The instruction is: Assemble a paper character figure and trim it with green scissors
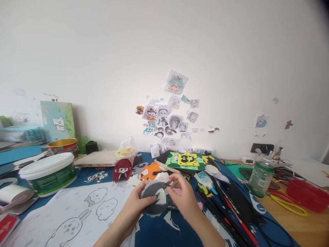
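My left hand [135,202] is closed on a round grey paper cutout [154,208] with a white shape in its middle, thumb lying across the front. The thumb and fingers of my right hand [183,195] pinch at the cutout's right edge. A crumpled white paper piece [162,177] sticks up at its top, by my right fingertips. Just behind my left hand stands a dark red round cutout [122,171] bearing a small figure. Under my hands, white paper scraps [171,220] lie on the blue table covering [154,233].
A large sheet with line drawings [74,216] spreads at the left, near a white-and-green tub [48,175]. Pens [226,219] and a dark cable crowd the right side. Farther right are a glass jar [260,180] and a red container [307,193]. Cutouts hang on the wall [231,68].
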The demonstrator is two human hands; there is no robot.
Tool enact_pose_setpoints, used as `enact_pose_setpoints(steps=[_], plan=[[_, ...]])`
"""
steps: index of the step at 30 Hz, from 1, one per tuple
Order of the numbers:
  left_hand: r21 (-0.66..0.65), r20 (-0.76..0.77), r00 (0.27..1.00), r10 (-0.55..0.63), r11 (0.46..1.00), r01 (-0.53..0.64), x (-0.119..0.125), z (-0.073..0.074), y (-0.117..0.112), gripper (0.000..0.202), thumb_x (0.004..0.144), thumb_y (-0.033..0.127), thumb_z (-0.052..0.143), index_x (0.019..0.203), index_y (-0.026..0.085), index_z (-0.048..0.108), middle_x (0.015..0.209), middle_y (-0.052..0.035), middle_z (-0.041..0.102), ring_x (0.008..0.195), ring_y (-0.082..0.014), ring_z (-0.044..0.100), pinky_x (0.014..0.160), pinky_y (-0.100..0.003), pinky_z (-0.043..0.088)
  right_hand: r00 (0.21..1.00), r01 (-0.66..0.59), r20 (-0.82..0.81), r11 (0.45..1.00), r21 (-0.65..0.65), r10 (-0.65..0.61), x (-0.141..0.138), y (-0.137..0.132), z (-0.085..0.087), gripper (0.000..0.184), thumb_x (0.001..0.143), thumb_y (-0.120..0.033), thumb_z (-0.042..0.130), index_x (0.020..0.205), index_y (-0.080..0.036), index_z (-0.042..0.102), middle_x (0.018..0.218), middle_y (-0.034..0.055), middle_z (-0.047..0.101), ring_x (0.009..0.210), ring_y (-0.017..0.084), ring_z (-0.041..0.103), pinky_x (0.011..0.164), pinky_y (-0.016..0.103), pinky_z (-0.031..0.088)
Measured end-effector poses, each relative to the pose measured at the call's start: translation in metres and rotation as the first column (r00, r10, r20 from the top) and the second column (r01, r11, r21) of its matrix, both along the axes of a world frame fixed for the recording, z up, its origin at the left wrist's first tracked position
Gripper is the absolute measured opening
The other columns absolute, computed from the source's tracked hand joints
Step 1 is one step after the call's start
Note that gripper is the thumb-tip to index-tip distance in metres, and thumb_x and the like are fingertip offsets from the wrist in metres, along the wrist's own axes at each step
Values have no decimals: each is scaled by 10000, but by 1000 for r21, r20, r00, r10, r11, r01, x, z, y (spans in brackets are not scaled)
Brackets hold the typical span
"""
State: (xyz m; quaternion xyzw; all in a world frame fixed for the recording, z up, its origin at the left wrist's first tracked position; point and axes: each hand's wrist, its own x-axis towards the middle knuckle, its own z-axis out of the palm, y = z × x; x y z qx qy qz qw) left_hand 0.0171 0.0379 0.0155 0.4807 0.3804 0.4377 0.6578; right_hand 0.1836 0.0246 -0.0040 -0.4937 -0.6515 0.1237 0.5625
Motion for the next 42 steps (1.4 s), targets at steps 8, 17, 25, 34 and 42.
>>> enact_pose_setpoints(steps=[8, 17, 25, 34, 42], plan=[[73, -10, 999, 54, 996, -53, 3, -3, -1, 350, 534, 289, 737, 808, 201, 538, 737, 10, 648, 626, -157, 602, 547, -251, 476, 933, 62, 321, 951, 303, -163, 0, -10, 8, 90, 751, -202, 580, 837, -211, 553, 1012, 90, 486, 968, 241, 473, 790, 390, 444], [124, -79, 996, 31, 992, -21, 3, -7, 0, 320, 567, 298, 712, 813, 186, 541, 758, -7, 648, 662, -181, 607, 594, -293, 486, 908, 73, 363, 932, 354, -209, -2, -6, 5, 50, 799, -179, 534, 769, -205, 565, 958, 81, 516, 915, 224, 484, 732, 362, 454], [216, -168, 986, 13, 976, 24, 1, -12, 6, 273, 633, 300, 665, 846, 197, 529, 785, 7, 615, 715, -172, 581, 628, -275, 473, 950, 2, 297, 950, 312, -99, 0, -3, 3, 89, 794, -116, 477, 792, -196, 517, 937, 68, 520, 938, 200, 499, 789, 358, 446], [383, -284, 956, 77, 923, 39, 0, -19, 10, 194, 629, 248, 617, 775, 210, 495, 737, 37, 574, 705, -162, 555, 590, -242, 418, 997, -21, 73, 993, 117, 12, -1, 7, -5, 73, 746, -146, 518, 702, -197, 546, 875, 55, 560, 893, 195, 539, 798, 332, 445], [380, -315, 946, 72, 923, 56, 1, -19, 10, 175, 637, 244, 592, 782, 215, 498, 722, 44, 558, 673, -152, 541, 565, -233, 405, 991, -115, -76, 988, -102, 107, 2, 10, -7, 55, 725, -169, 515, 682, -182, 548, 931, 70, 567, 925, 203, 541, 819, 321, 429]])
